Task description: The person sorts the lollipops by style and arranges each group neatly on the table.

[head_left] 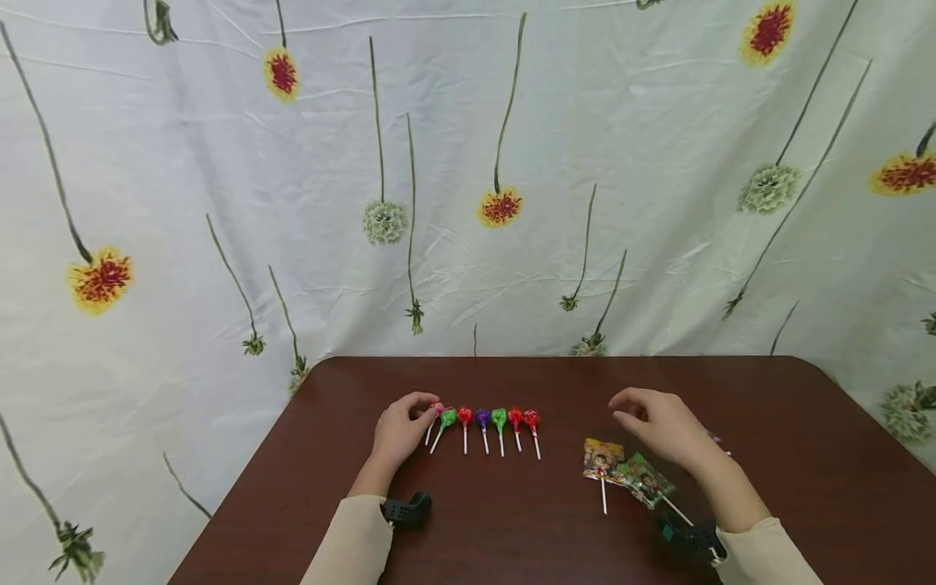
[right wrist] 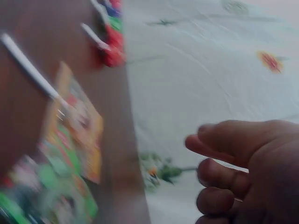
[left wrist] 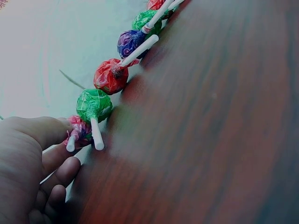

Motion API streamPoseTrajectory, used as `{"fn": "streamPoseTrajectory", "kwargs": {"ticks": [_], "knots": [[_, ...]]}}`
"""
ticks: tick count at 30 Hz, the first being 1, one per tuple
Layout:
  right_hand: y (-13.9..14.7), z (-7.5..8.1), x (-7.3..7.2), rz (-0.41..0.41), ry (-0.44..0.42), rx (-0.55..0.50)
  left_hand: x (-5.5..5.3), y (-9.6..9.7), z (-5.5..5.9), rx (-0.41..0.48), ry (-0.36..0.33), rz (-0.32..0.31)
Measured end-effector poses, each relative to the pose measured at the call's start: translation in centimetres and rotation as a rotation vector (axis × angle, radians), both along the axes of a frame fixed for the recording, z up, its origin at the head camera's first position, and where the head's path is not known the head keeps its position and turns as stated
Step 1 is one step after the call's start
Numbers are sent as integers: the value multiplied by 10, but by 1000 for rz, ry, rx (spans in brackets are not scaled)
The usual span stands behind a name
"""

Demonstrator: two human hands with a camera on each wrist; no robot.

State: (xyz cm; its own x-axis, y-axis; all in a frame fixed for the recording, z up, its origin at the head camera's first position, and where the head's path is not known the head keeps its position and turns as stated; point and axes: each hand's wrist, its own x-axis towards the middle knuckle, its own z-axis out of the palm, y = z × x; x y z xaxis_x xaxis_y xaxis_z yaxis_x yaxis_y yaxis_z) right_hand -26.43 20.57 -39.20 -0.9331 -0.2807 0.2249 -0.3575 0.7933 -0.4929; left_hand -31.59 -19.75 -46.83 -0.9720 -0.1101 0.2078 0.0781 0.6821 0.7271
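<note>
While its stick is pointing toward the person and slightly left, the pink lollipop is sitting pinched by its wrapped head in the grip of the left hand, partly covered. The green lollipop is lying just right. The right hand, digits loosely curved, is hovering near the yellow packet, blurred in the right wrist view.

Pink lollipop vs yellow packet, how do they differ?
Wrap: the pink lollipop has its wrapper gathered round its head; the yellow packet is flat and printed.
Contact: the left hand pinches the pink lollipop; no hand touches the yellow packet.
Shared: both have white sticks.
</note>
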Motion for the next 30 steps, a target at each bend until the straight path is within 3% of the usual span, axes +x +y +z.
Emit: {"fn": "streamPoseTrajectory", "kwargs": {"ticks": [8,13,19,30], "knots": [[38,7,-2,122,-242,-50,-1,0,2,-12,-4,3],[58,1,-4,126,-376,-129,-1,0,1,-23,0,3],[81,-7,-6,159,-430,-226,-1,0,0,-26,14,-1],[117,-21,-3,172,-414,-221,-3,0,-1,-25,5,-6]]}}
